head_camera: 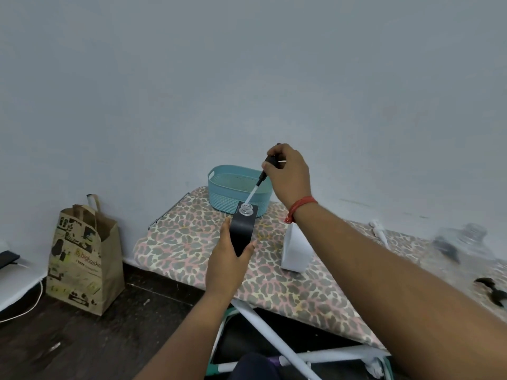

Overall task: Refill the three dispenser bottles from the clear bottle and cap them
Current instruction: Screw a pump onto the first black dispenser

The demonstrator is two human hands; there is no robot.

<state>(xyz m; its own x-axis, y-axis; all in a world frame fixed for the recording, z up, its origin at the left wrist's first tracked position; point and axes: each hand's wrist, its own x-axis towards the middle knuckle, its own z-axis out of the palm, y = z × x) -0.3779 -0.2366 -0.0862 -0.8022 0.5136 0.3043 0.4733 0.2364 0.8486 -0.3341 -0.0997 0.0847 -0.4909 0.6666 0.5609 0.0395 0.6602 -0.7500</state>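
Leopard-print table (pixel 288 292) against a plain grey wall, teal basket (pixel 227 187) at 12 o'clock on it, brown paper bag (pixel 82 259) on the dark floor at 9 o'clock. Left hand (pixel 227 264) grips the black dispenser bottle (pixel 242 231) at centre, lifted and tilted, open neck up; right hand (pixel 288 174) pinches the black pump cap (pixel 270 163) above it, dip tube angled down into the neck. White dispenser bottle (pixel 295 250) stands at 3 o'clock behind the right forearm; clear bottle (pixel 466 242) sits blurred at far 3 o'clock, a loose white pump (pixel 380 231) beside it.
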